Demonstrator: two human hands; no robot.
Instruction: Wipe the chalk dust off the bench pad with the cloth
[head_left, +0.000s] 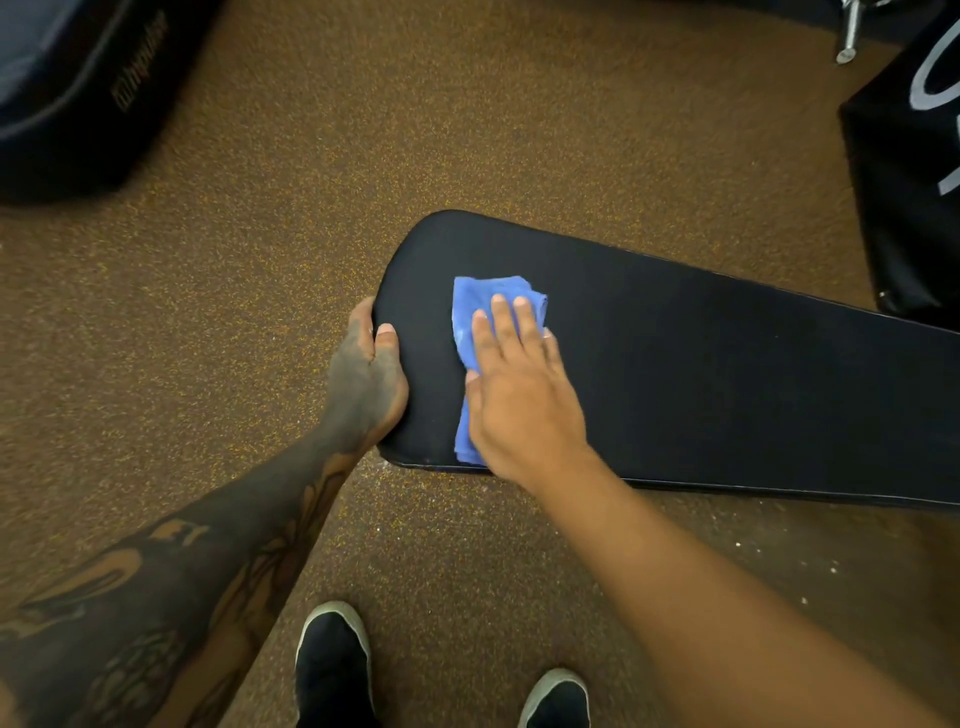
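A long black bench pad (701, 384) runs from the centre of the view to the right edge. A folded blue cloth (480, 306) lies on its left end. My right hand (519, 395) presses flat on the cloth, fingers spread and pointing away from me. My left hand (366, 384) grips the pad's rounded left end, thumb on top and fingers wrapped over the edge. No chalk dust shows on the pad's surface around the cloth.
Brown speckled rubber floor (363, 156) surrounds the bench, with white flecks (779, 566) on it below the pad's near edge. A black padded object (72, 88) lies top left, a black bag (914, 171) top right. My two shoes (332, 670) stand below.
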